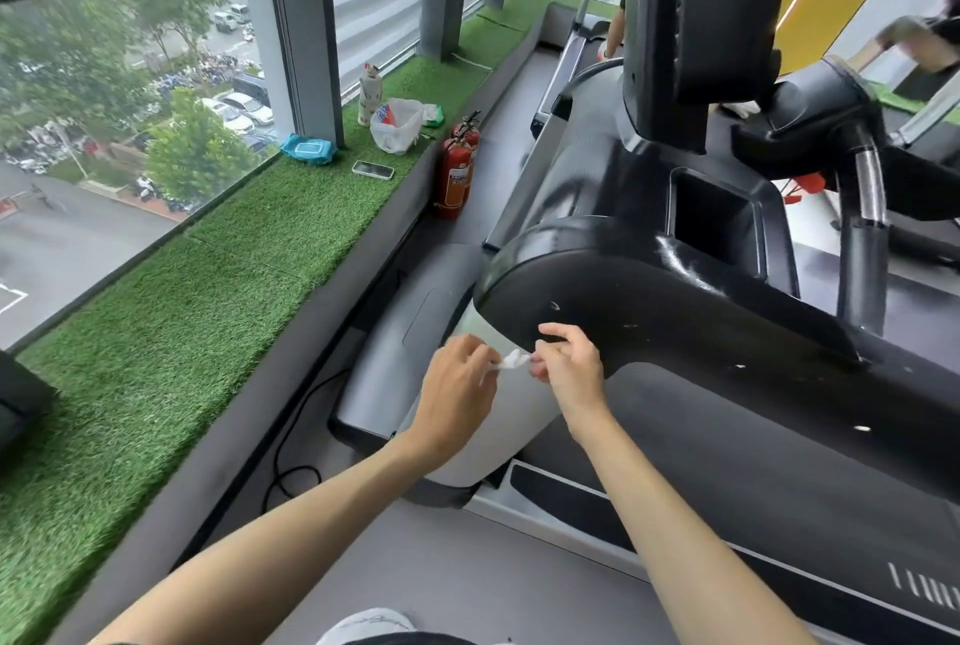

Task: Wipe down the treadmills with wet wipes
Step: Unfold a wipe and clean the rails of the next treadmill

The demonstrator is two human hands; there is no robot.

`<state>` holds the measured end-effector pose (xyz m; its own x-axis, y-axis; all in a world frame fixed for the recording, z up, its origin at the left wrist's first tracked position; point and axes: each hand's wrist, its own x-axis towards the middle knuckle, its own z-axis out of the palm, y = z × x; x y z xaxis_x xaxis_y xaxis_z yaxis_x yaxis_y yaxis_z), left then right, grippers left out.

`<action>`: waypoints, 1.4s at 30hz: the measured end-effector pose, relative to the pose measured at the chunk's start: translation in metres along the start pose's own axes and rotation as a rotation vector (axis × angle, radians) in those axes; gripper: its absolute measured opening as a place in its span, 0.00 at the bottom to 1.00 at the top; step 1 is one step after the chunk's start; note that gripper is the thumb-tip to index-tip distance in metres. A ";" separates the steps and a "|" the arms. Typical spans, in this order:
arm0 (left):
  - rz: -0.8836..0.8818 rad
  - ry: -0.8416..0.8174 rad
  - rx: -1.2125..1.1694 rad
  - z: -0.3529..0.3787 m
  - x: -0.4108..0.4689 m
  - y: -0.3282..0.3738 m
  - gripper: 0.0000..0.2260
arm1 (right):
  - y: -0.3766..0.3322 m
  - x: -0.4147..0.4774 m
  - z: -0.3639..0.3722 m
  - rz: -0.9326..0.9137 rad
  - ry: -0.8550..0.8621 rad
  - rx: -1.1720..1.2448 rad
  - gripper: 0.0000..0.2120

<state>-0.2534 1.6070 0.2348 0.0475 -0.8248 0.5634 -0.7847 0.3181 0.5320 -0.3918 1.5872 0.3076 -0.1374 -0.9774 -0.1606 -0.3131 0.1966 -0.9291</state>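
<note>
The left hand (pixel 457 400) and right hand (pixel 569 369) are each pinching 1 small crumpled wet wipe (pixel 511 361) between them, just in front of the treadmill (pixel 675 312)'s black console arm. Farther off, a phone (pixel 373 170) and a teal wipes pack (pixel 307 149) are lying on the turf ledge (pixel 291 223), near 2 red fire extinguishers (pixel 453 177).

Most of the wipe (pixel 513 359) hides behind the left hand (pixel 457 395); the treadmill (pixel 701 322) is cut by the right edge.
</note>
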 end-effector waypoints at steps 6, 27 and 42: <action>-0.818 0.068 -0.154 -0.002 0.048 -0.022 0.04 | 0.017 0.007 -0.023 -0.770 0.270 -0.835 0.16; -1.057 0.381 -0.564 0.058 0.106 0.073 0.06 | 0.032 0.046 -0.086 -0.917 0.192 -1.347 0.38; -0.722 0.353 -0.473 0.063 0.098 0.068 0.05 | 0.037 0.053 -0.083 -1.008 0.242 -1.280 0.31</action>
<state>-0.3415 1.5184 0.2865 0.6720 -0.7318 0.1136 -0.1617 0.0047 0.9868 -0.4885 1.5491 0.2919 0.4943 -0.7330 0.4673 -0.8693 -0.4197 0.2611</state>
